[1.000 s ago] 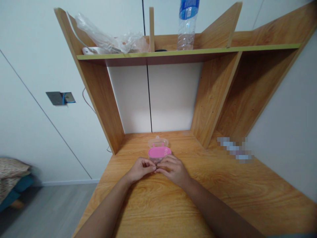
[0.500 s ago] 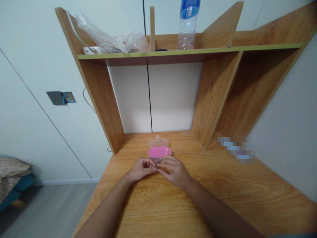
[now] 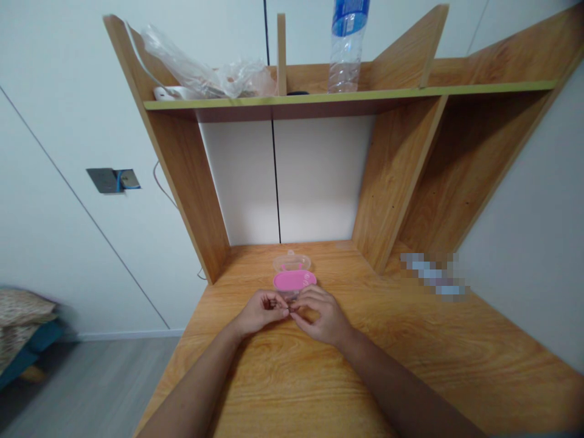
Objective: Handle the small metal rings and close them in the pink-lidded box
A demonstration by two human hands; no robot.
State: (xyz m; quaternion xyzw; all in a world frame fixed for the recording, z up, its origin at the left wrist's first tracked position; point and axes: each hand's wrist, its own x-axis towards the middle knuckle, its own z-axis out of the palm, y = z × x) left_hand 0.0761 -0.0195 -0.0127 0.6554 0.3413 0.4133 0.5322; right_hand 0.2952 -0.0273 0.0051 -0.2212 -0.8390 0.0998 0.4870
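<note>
My left hand (image 3: pixel 263 312) and my right hand (image 3: pixel 320 311) meet over the desk, fingertips pinched together. Between them is something small and dark, too small to name. Just behind my fingers lies an oval pink and clear plastic case (image 3: pixel 294 280). Its transparent lid (image 3: pixel 292 263) is swung back toward the wall, joined by pink hinges. The front of the case is partly hidden by my fingers.
The wooden desk (image 3: pixel 292 389) runs beneath both forearms. A shelf (image 3: pixel 319 100) above carries a plastic bottle (image 3: pixel 347 48) and a crumpled plastic bag (image 3: pixel 205 73). A blurred-out item (image 3: pixel 431 275) lies at right, near the upright panel (image 3: pixel 392 188).
My right fingers have shifted slightly around the small thing. My left hand and the plastic case stay almost where they were.
</note>
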